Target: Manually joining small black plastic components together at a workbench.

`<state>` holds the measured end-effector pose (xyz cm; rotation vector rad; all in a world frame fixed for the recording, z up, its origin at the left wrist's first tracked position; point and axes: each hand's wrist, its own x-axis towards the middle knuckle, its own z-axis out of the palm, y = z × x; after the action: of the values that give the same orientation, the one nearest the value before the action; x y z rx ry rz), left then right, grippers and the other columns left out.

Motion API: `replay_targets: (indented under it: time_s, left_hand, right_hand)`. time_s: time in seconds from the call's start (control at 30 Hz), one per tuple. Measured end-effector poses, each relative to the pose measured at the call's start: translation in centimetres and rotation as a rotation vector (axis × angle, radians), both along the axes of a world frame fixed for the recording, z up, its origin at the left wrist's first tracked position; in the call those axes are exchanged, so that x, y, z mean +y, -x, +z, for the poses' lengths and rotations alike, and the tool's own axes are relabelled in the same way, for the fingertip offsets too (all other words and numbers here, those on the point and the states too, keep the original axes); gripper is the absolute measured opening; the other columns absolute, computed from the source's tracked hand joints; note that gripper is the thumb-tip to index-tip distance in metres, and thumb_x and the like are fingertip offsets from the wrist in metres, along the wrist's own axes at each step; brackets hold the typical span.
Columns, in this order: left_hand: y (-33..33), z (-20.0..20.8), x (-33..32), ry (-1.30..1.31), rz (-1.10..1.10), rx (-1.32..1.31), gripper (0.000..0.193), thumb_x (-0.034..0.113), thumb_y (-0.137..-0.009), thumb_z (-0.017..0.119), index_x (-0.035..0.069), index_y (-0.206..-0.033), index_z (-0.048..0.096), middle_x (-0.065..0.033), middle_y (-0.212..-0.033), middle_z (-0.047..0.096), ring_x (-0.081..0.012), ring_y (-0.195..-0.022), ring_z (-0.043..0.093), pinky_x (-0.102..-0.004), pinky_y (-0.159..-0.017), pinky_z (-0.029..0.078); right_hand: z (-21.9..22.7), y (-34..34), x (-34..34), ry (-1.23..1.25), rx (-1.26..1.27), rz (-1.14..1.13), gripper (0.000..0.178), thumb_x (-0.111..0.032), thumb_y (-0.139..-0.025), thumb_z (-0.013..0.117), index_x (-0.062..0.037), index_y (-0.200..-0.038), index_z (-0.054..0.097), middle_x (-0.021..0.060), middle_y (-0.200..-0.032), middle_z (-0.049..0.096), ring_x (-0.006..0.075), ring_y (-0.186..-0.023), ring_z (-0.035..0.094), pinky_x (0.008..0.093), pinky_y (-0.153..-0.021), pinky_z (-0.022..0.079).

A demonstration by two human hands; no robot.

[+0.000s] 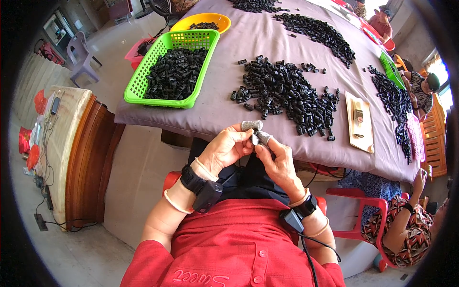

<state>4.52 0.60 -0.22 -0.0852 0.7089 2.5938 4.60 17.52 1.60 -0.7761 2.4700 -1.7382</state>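
Note:
My left hand [224, 149] and my right hand [278, 163] meet in front of the table's near edge, thumbs and fingers pinched together. Grey cloth covers [252, 125] wrap some of the fingertips. Between the fingertips a small black part [255, 133] shows only in a sliver; its shape is mostly hidden. Just beyond my hands, a heap of small black cylindrical parts [282, 88] spreads over the table's mauve cloth [191, 119]. A green plastic basket [185, 102] full of similar black parts stands to the left.
Behind the basket sits a yellow bowl [224, 21] with dark pieces. More black heaps [320, 36] lie farther off and along the right side. A cardboard piece [366, 136] holds a small device [358, 116]. Beside me at right, another person [397, 229] sits near a red chair [356, 192].

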Motion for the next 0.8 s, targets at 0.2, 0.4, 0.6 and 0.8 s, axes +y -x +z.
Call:
replay_targets:
  time_s: [0.2,0.4,0.6,0.8]
  left_hand:
    - [-0.03,0.00,0.02,-0.006,-0.007,0.013,0.017,0.009,-0.090,0.050,0.005,-0.104,0.059,-0.0038,-0.077,0.059,-0.0107,-0.063,0.051,-0.0223,-0.059,0.043]
    - [-0.09,-0.06,0.05,-0.010,-0.009,0.023,0.017,0.010,-0.090,0.050,0.004,-0.104,0.058,-0.0038,-0.077,0.059,-0.0106,-0.064,0.052,-0.0229,-0.060,0.043]
    - [-0.03,-0.14,0.07,0.001,-0.005,0.020,0.017,0.010,-0.090,0.050,0.004,-0.104,0.058,-0.0036,-0.076,0.059,-0.0105,-0.063,0.051,-0.0226,-0.059,0.043]
    - [0.04,-0.30,0.00,0.018,-0.018,0.020,0.018,0.009,-0.088,0.052,0.005,-0.105,0.059,-0.0029,-0.079,0.060,-0.0098,-0.063,0.051,-0.0214,-0.058,0.043]
  right_hand:
    - [0.10,-0.06,-0.07,0.028,-0.038,-0.011,0.017,-0.013,-0.084,0.058,0.0027,-0.081,0.054,0.0133,-0.059,0.050,0.0136,-0.052,0.043,0.0304,-0.049,0.039]
    - [-0.14,-0.07,-0.19,0.052,-0.017,-0.018,0.016,-0.013,-0.084,0.058,0.0029,-0.081,0.054,0.0130,-0.059,0.049,0.0129,-0.051,0.042,0.0305,-0.048,0.039]
    - [-0.34,0.03,-0.08,0.003,-0.010,-0.016,0.014,-0.011,-0.083,0.059,0.0020,-0.082,0.055,0.0151,-0.060,0.051,0.0174,-0.050,0.045,0.0311,-0.049,0.040]
    - [-0.11,0.26,-0.25,0.022,0.015,-0.035,0.013,-0.011,-0.083,0.059,0.0009,-0.082,0.055,0.0160,-0.061,0.052,0.0183,-0.049,0.046,0.0312,-0.048,0.039]
